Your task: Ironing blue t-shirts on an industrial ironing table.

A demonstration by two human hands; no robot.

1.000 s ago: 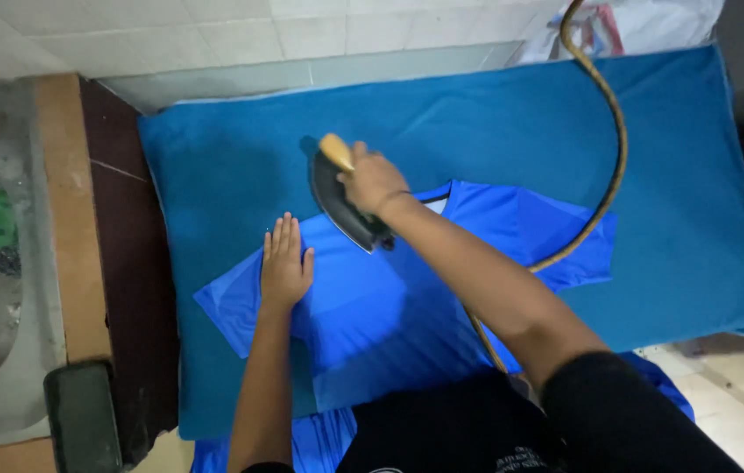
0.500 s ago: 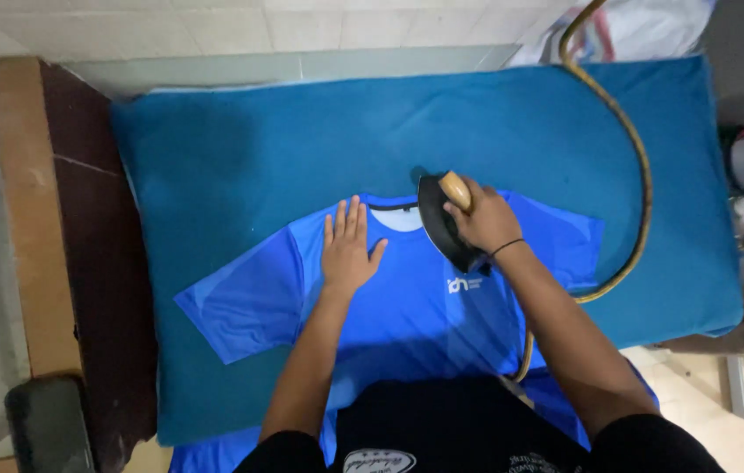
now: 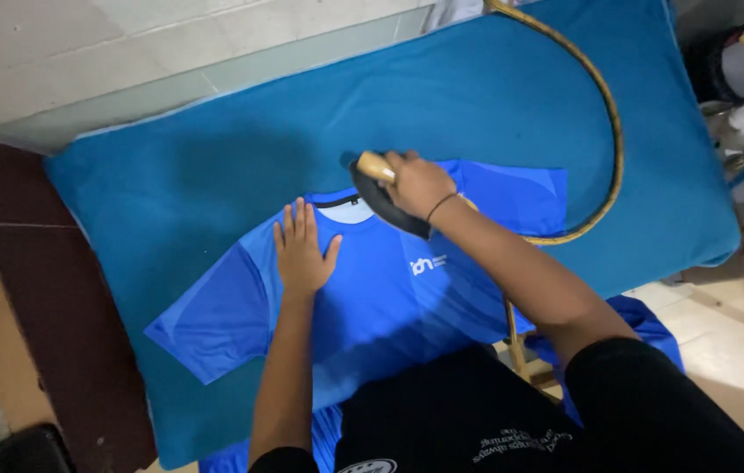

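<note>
Two bare hands work over a bright blue short-sleeved jersey with a dark collar [image 3: 372, 298], which lies face up and spread flat on a teal padded cloth-covered bench [image 3: 170, 184]. Nearest the person's dark-clad body, the jersey's lower edge hangs off the bench's near side. The left hand [image 3: 304, 250] rests palm down on the jersey's chest, fingers spread and pointing away, just below and left of the collar. Just right of it, the right hand [image 3: 416, 182] is wrapped tight around the pale wooden handle of a dark flat iron [image 3: 382, 197], which sits on the jersey's shoulder beside the collar. Beyond the right hand, a tan braided cord [image 3: 604, 114] curves in a wide arc across the bench. Farther off, pale floor tiles [image 3: 83, 52] border the bench.
</note>
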